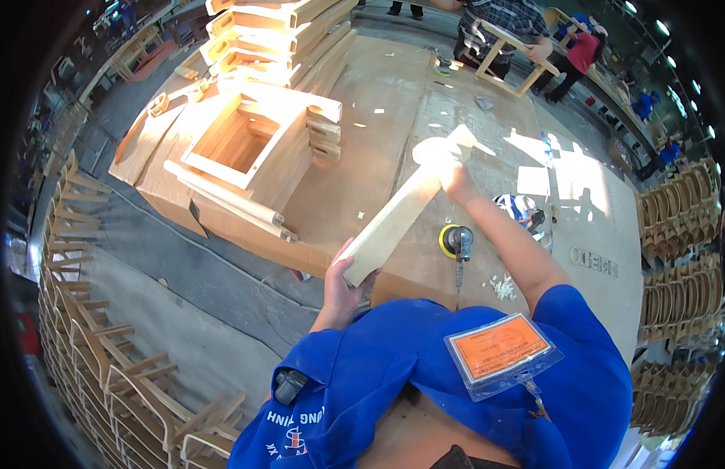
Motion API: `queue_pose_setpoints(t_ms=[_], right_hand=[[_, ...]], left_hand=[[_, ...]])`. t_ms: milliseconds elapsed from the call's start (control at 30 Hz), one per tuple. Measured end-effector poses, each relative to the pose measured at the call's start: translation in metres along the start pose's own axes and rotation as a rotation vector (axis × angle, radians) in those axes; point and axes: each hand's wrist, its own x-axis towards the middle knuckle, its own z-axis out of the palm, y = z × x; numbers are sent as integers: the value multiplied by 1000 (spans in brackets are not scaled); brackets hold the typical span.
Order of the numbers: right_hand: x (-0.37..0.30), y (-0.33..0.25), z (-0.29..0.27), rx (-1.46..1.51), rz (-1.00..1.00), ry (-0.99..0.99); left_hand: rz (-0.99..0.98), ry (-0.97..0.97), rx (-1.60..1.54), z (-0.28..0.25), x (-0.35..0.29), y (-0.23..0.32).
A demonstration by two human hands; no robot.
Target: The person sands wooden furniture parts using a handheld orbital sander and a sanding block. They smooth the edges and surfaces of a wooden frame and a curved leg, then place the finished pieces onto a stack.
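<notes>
A long, pale wooden piece (pixel 394 223) slants across the front of the workbench, held off its surface. My left hand (pixel 348 288) is closed around its near end, thumb on one side and fingers on the other. Toward the far end, my right hand (pixel 458 182) is closed on the same piece. Strong sunlight washes out that end, so its shape and the fingertips are hard to make out. Right of the wood, below my right forearm, lies a round sander (pixel 458 242) with a yellow rim and a hose or cord.
Cardboard covers the workbench (pixel 378 102). At its left stand an open wooden box-like frame (pixel 249 176) and stacked wooden parts (pixel 261 51). Wood scraps (pixel 503 288) lie near me. Across the bench, a person holds a wooden frame (pixel 519 59). Chair-like frames (pixel 104 359) line the left floor.
</notes>
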Motion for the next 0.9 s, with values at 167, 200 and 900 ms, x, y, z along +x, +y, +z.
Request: queue_pose_setpoints(t_ms=[167,200,900], right_hand=[[-38,-58,35,-183,-189,-282],[-56,-71,50,-128,-365,-173],[1,49,4,-156,-282,139]], left_hand=[[14,18,17,-4,0,0],[12,9,14,-5,0,0],[32,63,175,-21,14,20]])
